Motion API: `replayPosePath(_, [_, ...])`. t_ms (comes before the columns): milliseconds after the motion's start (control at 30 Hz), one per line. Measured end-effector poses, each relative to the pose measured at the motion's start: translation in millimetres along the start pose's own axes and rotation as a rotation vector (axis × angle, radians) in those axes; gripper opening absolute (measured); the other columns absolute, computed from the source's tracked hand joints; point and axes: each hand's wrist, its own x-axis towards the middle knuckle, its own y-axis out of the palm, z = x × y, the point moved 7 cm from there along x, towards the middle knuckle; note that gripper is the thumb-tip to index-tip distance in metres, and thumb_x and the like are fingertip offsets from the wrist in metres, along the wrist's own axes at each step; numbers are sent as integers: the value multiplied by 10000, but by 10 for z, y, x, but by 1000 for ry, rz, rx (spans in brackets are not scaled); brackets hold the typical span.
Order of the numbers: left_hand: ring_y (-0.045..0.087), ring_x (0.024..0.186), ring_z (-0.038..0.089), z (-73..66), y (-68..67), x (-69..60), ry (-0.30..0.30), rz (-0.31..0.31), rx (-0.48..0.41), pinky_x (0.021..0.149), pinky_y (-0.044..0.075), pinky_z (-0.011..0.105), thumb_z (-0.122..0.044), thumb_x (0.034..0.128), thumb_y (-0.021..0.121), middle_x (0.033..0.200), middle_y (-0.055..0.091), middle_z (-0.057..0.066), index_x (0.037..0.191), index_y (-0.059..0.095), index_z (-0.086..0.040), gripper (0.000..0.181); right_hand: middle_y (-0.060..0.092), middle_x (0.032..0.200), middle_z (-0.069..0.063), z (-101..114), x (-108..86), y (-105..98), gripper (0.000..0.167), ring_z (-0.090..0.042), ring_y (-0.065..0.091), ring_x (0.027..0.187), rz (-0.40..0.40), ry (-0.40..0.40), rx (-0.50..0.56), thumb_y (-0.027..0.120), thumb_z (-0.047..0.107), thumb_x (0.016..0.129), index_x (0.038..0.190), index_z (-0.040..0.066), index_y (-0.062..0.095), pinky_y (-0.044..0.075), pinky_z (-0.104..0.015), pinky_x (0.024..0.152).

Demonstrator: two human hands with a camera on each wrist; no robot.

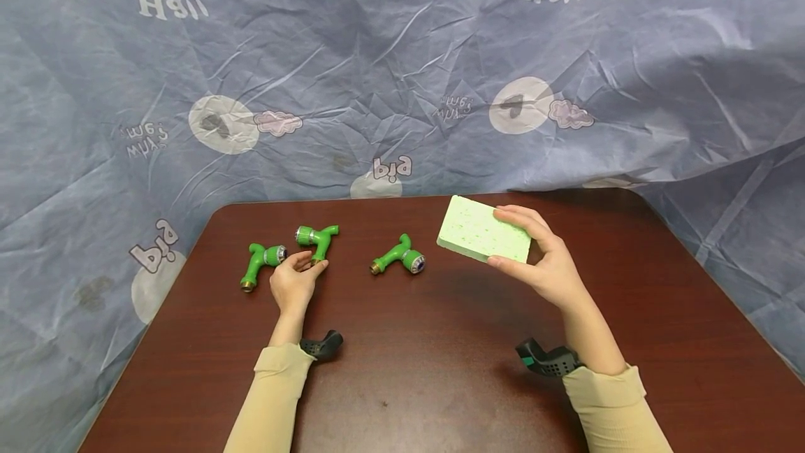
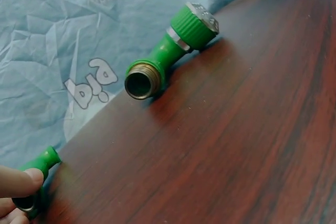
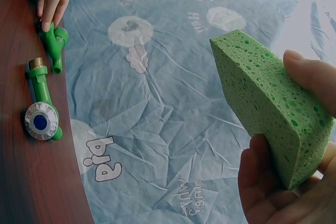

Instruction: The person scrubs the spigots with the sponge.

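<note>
My right hand (image 1: 547,264) holds a pale green sponge (image 1: 484,229) up above the right side of the table; its thumb (image 3: 315,77) lies along one side in the right wrist view and the fingers are on the other. At the left, my left hand (image 1: 294,285) pinches the brass-ended base of a green tap (image 1: 323,238) that lies on the table. The left wrist view shows the thumb across this tap (image 2: 48,157). Just left of that hand lies another green tap (image 1: 254,268). A third green tap (image 1: 399,255) rests near the table's middle.
The dark brown wooden table (image 1: 402,383) ends at a far edge with rounded corners. Behind it hangs a wrinkled blue-grey printed sheet (image 1: 377,54). Black devices sit on the left wrist (image 1: 323,346) and right wrist (image 1: 550,360).
</note>
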Motion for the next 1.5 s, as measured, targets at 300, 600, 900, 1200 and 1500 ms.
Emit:
replayPosePath(300, [687, 819, 256, -35, -32, 11, 33, -54, 13, 825, 457, 414, -215, 742, 808, 885, 714, 108, 1022, 731, -77, 321, 411, 1329, -182, -13, -1, 1, 614, -188, 493, 1070, 2, 0, 1, 713, -181, 705, 1273, -81, 506, 524, -151, 684])
replayPosePath(600, [684, 823, 287, -19, -19, -2, 16, -49, -48, 832, 477, 433, -178, 770, 780, 940, 703, 131, 1046, 718, -62, 306, 415, 1320, -163, -9, 6, 12, 615, -196, 488, 1079, 7, -6, 31, 707, -191, 703, 1273, -91, 499, 524, -156, 700])
replayPosePath(900, [667, 886, 290, -50, 16, 10, 20, 17, -296, 631, 520, 142, -118, 790, 769, 1080, 646, 148, 1099, 685, -10, 339, 415, 1325, -164, 2, 0, 19, 627, -193, 488, 1069, 16, -21, 30, 698, -215, 692, 1273, -102, 491, 519, -155, 690])
replayPosePath(1200, [651, 742, 48, -192, 21, 16, 24, 116, -433, 642, 528, 133, -46, 759, 780, 1016, 655, 205, 1067, 689, 25, 328, 426, 1314, -162, -2, 2, 25, 618, -208, 459, 1110, 22, -11, 3, 705, -201, 698, 1270, -92, 500, 511, -156, 691])
replayPosePath(1500, [668, 792, 102, -668, 51, -83, 67, 363, -620, 719, 562, 238, -20, 770, 764, 984, 668, 34, 1147, 622, 75, 414, 420, 1321, -162, -44, -1, 19, 631, -205, 464, 1121, 19, 44, -13, 702, -215, 689, 1273, -93, 497, 513, -171, 696])
